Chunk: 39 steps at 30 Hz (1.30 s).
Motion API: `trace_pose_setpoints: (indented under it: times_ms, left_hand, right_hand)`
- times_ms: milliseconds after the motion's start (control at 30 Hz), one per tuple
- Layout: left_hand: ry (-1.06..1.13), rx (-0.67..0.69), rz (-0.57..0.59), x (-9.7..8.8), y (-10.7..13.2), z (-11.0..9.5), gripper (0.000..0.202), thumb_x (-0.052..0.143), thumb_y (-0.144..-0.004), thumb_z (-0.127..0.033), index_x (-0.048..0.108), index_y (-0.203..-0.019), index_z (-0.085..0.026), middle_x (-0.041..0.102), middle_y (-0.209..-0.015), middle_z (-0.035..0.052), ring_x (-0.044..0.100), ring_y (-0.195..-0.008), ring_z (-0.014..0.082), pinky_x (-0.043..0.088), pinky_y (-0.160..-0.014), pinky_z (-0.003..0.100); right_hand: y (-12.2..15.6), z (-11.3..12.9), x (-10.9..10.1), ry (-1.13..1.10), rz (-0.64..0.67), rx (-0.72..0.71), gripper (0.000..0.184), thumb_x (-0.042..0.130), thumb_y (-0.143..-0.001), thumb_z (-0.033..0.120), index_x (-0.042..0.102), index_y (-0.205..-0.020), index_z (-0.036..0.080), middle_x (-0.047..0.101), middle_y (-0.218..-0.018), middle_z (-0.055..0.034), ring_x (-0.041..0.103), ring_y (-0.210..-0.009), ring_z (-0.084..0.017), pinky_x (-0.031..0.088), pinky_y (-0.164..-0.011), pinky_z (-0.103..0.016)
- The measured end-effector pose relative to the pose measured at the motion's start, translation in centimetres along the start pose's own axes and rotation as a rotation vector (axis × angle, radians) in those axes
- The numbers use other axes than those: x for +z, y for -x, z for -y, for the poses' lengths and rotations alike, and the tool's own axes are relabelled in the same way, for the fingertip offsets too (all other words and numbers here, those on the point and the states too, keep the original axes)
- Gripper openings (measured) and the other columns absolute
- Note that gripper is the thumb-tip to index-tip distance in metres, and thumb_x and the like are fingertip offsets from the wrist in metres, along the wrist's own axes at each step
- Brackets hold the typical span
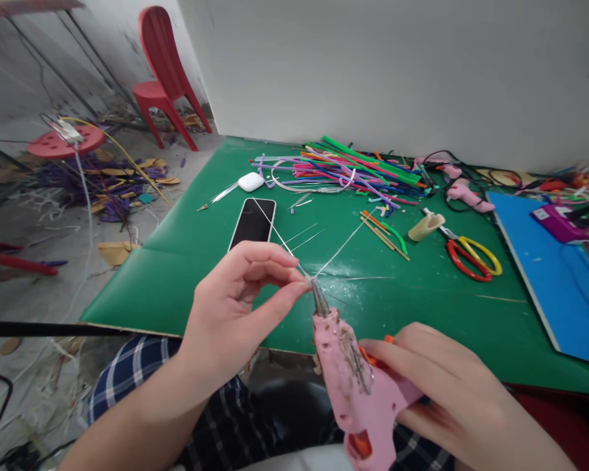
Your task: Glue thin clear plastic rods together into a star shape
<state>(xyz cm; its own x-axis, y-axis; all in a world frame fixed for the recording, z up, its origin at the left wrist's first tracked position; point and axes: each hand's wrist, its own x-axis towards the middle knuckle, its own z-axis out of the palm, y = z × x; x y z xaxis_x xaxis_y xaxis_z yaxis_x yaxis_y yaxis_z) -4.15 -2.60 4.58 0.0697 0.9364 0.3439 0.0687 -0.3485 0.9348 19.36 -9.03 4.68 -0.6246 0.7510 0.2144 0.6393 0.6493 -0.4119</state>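
Observation:
My left hand [235,297] pinches thin white wires [279,239] together between thumb and fingers, just over the green mat [177,261]. My right hand [442,386] is wrapped round a pink glue gun [353,386], its metal nozzle touching the pinched point of the wires. Two wire ends fan out up and away from the pinch, one to the left over a black phone [252,224], one to the right.
A pile of coloured sticks [353,170] lies at the back. Scissors with red and yellow handles [471,255], a white earbud case [250,181], other pink glue guns [464,194] and a blue board [554,275] sit around. A red chair [164,72] stands on the littered floor.

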Motion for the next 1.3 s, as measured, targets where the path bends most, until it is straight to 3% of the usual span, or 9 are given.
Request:
trace_pose_setpoints:
  times_ms: [367,700,1000,1300]
  left_hand:
    - [0.001,0.012,0.0,0.0,0.1,0.0,0.023,0.068,-0.074,-0.008,0.059,-0.088,-0.024,0.064,-0.076,-0.0054,0.065,-0.068,0.0067,0.056,-0.065,0.014]
    - [-0.004,0.001,0.035,0.0,0.0,-0.1,0.023,0.065,-0.076,-0.009,0.059,-0.09,-0.025,0.066,-0.075,-0.0052,0.065,-0.068,0.0083,0.056,-0.063,0.017]
    - [-0.033,-0.012,-0.022,0.0,0.1,0.0,0.021,0.069,-0.073,-0.012,0.06,-0.088,-0.024,0.064,-0.074,-0.0043,0.066,-0.068,0.0095,0.057,-0.064,0.018]
    - [-0.033,-0.011,-0.005,0.0,0.1,0.0,0.021,0.068,-0.075,-0.012,0.06,-0.089,-0.024,0.065,-0.076,-0.0044,0.065,-0.068,0.0088,0.056,-0.063,0.017]
  right_hand:
    - [0.7,-0.2,-0.1,0.052,0.018,0.042,0.033,0.05,-0.09,0.024,0.046,-0.123,0.019,0.055,-0.076,-0.0028,0.054,-0.072,-0.017,0.044,-0.054,-0.025]
    - [-0.1,0.0,-0.3,-0.006,0.0,-0.009,0.032,0.051,-0.09,0.024,0.049,-0.121,0.018,0.06,-0.081,-0.003,0.057,-0.072,-0.015,0.049,-0.062,-0.025]
    - [1.0,-0.4,-0.3,0.066,-0.025,0.049,0.039,0.057,-0.086,0.03,0.049,-0.124,0.021,0.061,-0.08,-0.003,0.059,-0.071,-0.016,0.045,-0.053,-0.024]
    - [0.2,-0.4,-0.1,0.028,0.005,-0.005,0.035,0.053,-0.089,0.026,0.048,-0.123,0.019,0.06,-0.08,-0.0035,0.057,-0.072,-0.016,0.048,-0.058,-0.026]
